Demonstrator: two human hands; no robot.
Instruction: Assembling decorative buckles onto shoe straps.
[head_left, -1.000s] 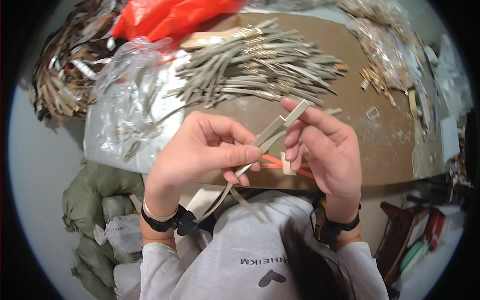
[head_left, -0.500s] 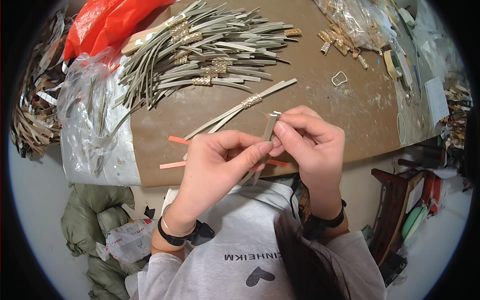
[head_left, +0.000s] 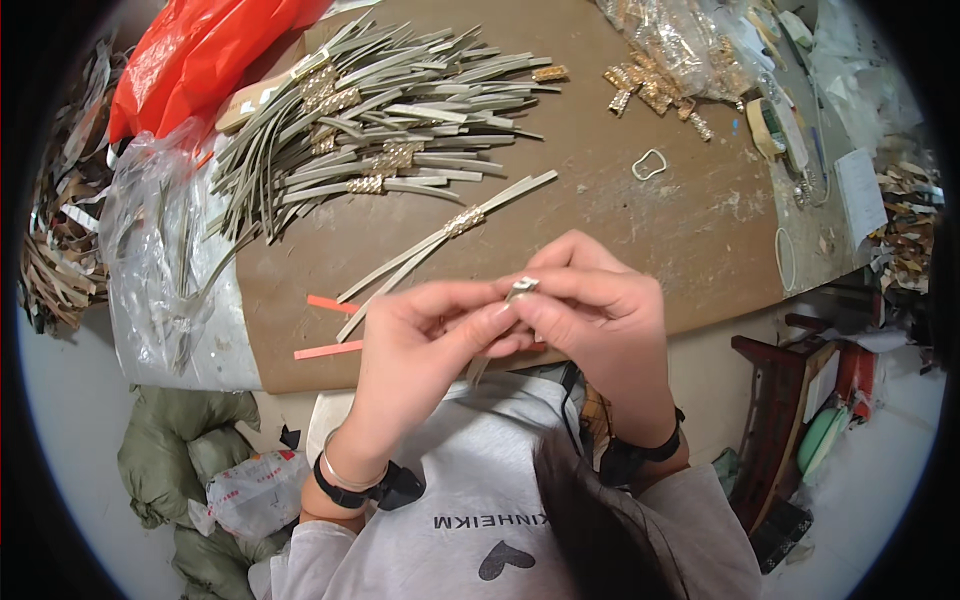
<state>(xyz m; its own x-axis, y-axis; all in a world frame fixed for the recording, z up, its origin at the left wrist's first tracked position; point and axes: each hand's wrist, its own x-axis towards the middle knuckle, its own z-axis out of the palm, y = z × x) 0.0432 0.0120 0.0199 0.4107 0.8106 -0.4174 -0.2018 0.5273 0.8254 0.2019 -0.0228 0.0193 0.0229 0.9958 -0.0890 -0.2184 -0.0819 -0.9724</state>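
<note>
My left hand (head_left: 425,335) and my right hand (head_left: 605,315) meet over the table's near edge, both closed on narrow grey-green straps (head_left: 522,287). Pale cut ends poke up between the thumbs and index fingers. Most of the straps' length is hidden by the fingers. Just beyond the left hand lies a finished-looking pair of straps (head_left: 400,262), crossed through a glittery gold band (head_left: 465,221). Coral-red strips (head_left: 328,350) lie beside and partly under the left hand. Farther off is a large heap of similar straps (head_left: 400,120), several with gold bands round them.
Loose gold bands (head_left: 655,85) spill by a clear bag at the back right, near a tape roll (head_left: 767,130) and a pale loop (head_left: 650,164). A red plastic bag (head_left: 200,60) and a clear bag (head_left: 150,250) lie left. Green sacks (head_left: 180,440) and a dark red stool (head_left: 775,410) stand below.
The straps stood upright with a longer stretch showing; now only their ends show. My left fingers have moved up to meet the right ones. The whole view has shifted slightly.
</note>
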